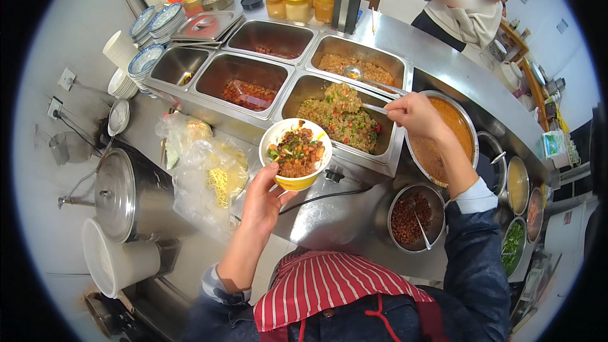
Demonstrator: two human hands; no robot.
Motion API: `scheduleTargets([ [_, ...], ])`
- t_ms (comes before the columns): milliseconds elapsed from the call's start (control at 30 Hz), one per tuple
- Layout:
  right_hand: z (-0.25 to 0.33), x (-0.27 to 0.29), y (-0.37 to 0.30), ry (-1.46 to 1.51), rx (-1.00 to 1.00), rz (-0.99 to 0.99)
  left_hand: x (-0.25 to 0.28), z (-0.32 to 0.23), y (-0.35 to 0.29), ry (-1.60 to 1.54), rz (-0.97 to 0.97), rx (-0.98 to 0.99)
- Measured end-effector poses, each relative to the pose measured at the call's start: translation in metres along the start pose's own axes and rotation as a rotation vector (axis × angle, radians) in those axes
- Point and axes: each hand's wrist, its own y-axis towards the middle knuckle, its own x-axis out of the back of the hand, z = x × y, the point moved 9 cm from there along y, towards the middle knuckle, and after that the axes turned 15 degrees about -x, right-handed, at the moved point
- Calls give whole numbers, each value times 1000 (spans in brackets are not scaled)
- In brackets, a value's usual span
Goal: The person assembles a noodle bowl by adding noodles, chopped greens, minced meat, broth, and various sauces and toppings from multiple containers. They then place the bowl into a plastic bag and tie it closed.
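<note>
My left hand (258,206) grips a white and yellow bowl (296,183) from below and the side. Inside it lie a brown minced topping, dark sauce, beans and green bits. Pinched by its handle, a metal spoon (375,109) is in my right hand (415,116). Its bowl carries a heap of chopped, greenish-tan food (342,97). The spoon is over a rectangular steel pan (396,152) with more of that mix, flecked red and green. Another metal spoon (353,72) lies across the pan of orange-tan food behind.
Other steel pans (212,98) adjoin. At right stand a pot of orange sauce (468,111), a bowl of red-brown beans (396,240) and several smaller bowls. Stacked bowls (166,22), a plastic bag (196,196) and a lidded pot (117,196) are left. A person (465,0) stands beyond the counter.
</note>
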Motion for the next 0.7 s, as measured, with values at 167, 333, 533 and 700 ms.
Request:
scheduleTargets([
  [167, 74, 34, -52, 14, 192, -72, -1, -2, -2, 1, -20, -10],
  [333, 122, 1, -101, -339, 346, -173, 1, 2, -1, -38, 4, -10],
  [533, 93, 20, -71, -115, 319, -353, 12, 12, 4, -55, 35, -7],
  [700, 31, -28, -28, 46, -33, 3, 26, 27, 14, -110, 144, -11],
])
